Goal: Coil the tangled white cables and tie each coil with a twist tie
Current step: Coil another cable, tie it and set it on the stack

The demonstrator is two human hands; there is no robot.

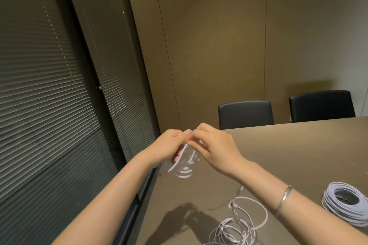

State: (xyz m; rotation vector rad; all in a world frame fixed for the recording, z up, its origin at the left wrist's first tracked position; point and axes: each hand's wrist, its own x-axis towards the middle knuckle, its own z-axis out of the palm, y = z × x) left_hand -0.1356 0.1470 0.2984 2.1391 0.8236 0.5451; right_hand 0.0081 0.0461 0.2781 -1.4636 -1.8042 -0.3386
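Both hands, left hand (pixel 168 145) and right hand (pixel 212 145), pinch the top of a small blurred white cable coil (pixel 184 163) (held above the brown table (pixel 288 155)), fingertips meeting.

blurred coil (pixel 184 162), large coil (pixel 347 204) cut off right

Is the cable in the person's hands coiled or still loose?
Coiled: the cable hangs in blurred stacked loops between the left hand and right hand, whose fingertips pinch its top. Whether a tie is on, cannot tell.
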